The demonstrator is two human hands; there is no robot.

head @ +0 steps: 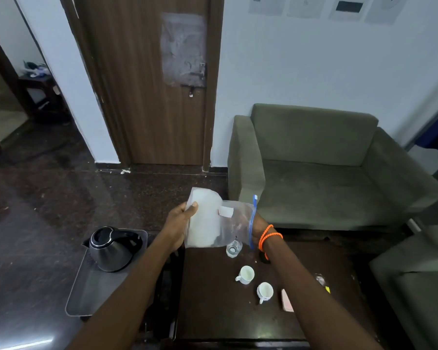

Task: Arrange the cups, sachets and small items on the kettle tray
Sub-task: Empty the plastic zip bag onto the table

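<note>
You are holding a clear zip bag (213,223) above the tabletop (213,311), left hand (180,218) pinching its base, right hand (257,227) inside its mouth with grip hidden, while two cups (245,274) wait apart from the kettle tray (96,291); tipping could scatter contents.
</note>
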